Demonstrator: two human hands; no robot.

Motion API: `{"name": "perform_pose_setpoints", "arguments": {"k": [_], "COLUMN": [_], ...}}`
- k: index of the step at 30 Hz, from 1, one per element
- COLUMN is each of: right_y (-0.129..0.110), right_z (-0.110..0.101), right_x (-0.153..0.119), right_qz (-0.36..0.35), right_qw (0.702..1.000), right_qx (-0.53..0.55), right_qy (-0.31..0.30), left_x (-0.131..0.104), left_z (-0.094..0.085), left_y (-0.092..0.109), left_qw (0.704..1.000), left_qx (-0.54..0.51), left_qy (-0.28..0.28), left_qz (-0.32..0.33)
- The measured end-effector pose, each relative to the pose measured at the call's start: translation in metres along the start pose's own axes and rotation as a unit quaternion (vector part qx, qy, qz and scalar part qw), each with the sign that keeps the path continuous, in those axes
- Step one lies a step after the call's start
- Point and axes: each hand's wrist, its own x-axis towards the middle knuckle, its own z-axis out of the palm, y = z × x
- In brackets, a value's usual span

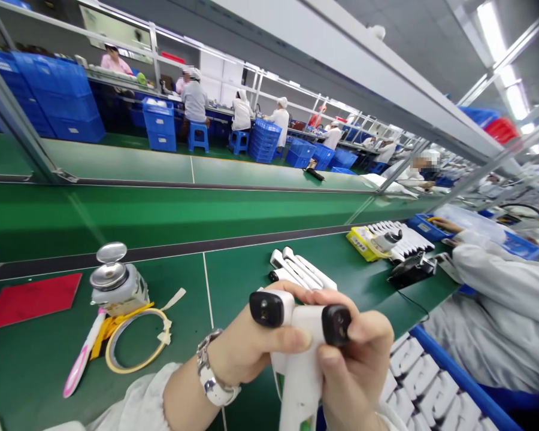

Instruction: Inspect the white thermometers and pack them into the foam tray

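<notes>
In front of me are two white plastic handheld devices with black end caps, side by side and touching. My left hand [247, 347] wears a watch and is closed around the left white device [288, 306], with its thumb reaching across to the other one. My right hand [363, 365] pinches the right white device [303, 365] near its black end, fingertips on the cap. The lower part of this device points down toward me. Just beyond my hands, several similar white devices [303, 269] lie in a group on the green table [238, 269].
At left are a metal-lidded dispenser bottle [119, 287], a tape roll [112, 353], a pink-and-white tool [85, 353] and a red sheet [31, 299]. A blue bin [471, 383] of white parts stands at lower right, beside a co-worker's sleeve [498, 281]. A yellow box [363, 242] sits further back.
</notes>
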Motion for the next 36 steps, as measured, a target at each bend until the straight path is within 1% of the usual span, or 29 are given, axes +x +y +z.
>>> {"name": "perform_pose_setpoints", "arguments": {"k": [2,4,6,8,10,12,15,16,17,21,24,26,29,31,33,36], "right_y": [0.004,0.006,0.006,0.003,-0.002,-0.009,-0.019,-0.021,-0.022,-0.02,-0.018,-0.016,-0.011,-0.008,-0.006,-0.004], "right_z": [0.002,0.003,0.001,-0.006,-0.015,-0.025,-0.033,-0.035,-0.035,-0.036,-0.036,-0.035,-0.032,-0.031,-0.031,-0.034], "right_x": [-0.001,-0.001,-0.001,0.002,0.008,0.017,0.032,0.035,0.037,0.035,0.03,0.029,0.031,0.033,0.033,0.032], "right_qz": [0.045,0.073,0.085,0.069,0.028,0.001,0.021,0.03,0.036,0.024,0.019,0.054,0.137,0.172,0.187,0.182], "right_qw": [0.997,0.992,0.991,0.994,0.997,0.99,0.965,0.957,0.953,0.957,0.962,0.966,0.966,0.965,0.966,0.97], "right_qx": [0.032,0.037,0.032,0.001,-0.063,-0.136,-0.203,-0.213,-0.218,-0.208,-0.185,-0.18,-0.174,-0.161,-0.142,-0.124], "right_qy": [0.063,0.093,0.097,0.083,0.044,-0.027,-0.164,-0.193,-0.207,-0.2,-0.2,-0.177,-0.129,-0.115,-0.111,-0.105], "left_x": [-0.002,-0.003,-0.005,-0.005,-0.005,-0.004,-0.003,-0.003,-0.004,-0.006,-0.005,-0.003,0.002,0.004,0.005,0.005], "left_z": [0.006,0.012,0.016,0.018,0.019,0.019,0.02,0.02,0.02,0.02,0.02,0.018,0.015,0.013,0.012,0.011], "left_y": [0.001,0.002,0.003,0.005,0.006,0.006,0.005,0.005,0.004,0.004,0.003,0.001,-0.003,-0.006,-0.006,-0.005], "left_qw": [0.999,0.995,0.991,0.988,0.987,0.986,0.989,0.991,0.992,0.993,0.992,0.991,0.987,0.984,0.983,0.984], "left_qx": [0.018,0.045,0.061,0.044,-0.001,-0.041,-0.045,-0.036,-0.025,0.002,0.01,0.001,-0.03,-0.041,-0.046,-0.053], "left_qy": [0.049,0.089,0.117,0.143,0.153,0.146,0.107,0.095,0.085,0.087,0.091,0.101,0.127,0.142,0.147,0.141], "left_qz": [-0.012,-0.015,-0.014,-0.021,-0.043,-0.07,-0.087,-0.086,-0.084,-0.078,-0.086,-0.092,-0.097,-0.097,-0.096,-0.095]}}
